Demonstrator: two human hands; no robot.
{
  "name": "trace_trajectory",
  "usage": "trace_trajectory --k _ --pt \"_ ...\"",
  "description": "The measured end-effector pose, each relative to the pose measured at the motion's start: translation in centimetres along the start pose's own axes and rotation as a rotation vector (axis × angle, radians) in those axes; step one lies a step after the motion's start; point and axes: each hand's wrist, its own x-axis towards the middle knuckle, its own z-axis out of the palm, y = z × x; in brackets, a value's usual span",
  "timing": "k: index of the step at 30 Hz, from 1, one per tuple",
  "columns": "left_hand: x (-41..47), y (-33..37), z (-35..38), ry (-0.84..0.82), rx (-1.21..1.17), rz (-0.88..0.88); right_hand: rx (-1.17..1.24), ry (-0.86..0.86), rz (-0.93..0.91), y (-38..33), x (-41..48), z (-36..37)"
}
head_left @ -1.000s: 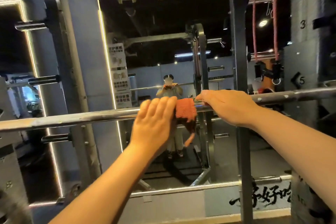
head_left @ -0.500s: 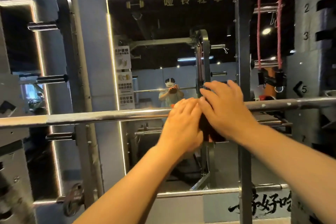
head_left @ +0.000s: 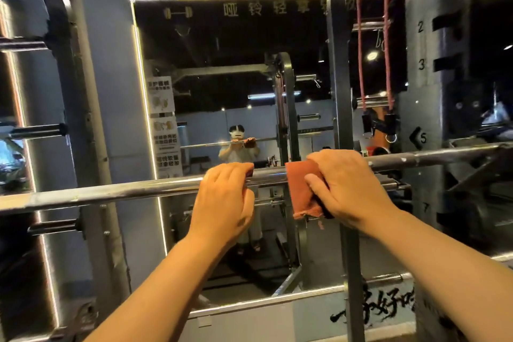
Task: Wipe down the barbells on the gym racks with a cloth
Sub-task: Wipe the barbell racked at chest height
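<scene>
Mirror (head_left: 222,64) behind; bar (head_left: 111,193) runs 9-to-3 o'clock; right hand (head_left: 349,186) wraps cloth (head_left: 299,189) round it, left hand (head_left: 222,200) grips bar beside.

— Where does the barbell (head_left: 125,191) run?
— Left to right across the rack upright (head_left: 340,64), in front of the mirror (head_left: 222,64).
— And the cloth (head_left: 301,189)?
— Draped over the bar, under the right grip (head_left: 347,183). The left grip (head_left: 224,200) sits on the bar just left of it.

The rack upright (head_left: 427,86) carries numbers 1, 2, 3, 5 and 7; the mirror (head_left: 222,36) top reads 哑铃轻.
</scene>
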Motion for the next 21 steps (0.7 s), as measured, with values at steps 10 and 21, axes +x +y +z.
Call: trace_trajectory --k 10,21 --pt "0.8 0.3 0.9 -0.023 0.258 0.017 -0.093 0.005 0.020 -3.6 1.5 2.1" --pt "3.0 4.1 0.7 -0.143 0.487 -0.067 -0.223 0.105 0.222 -0.3 1.9 0.4"
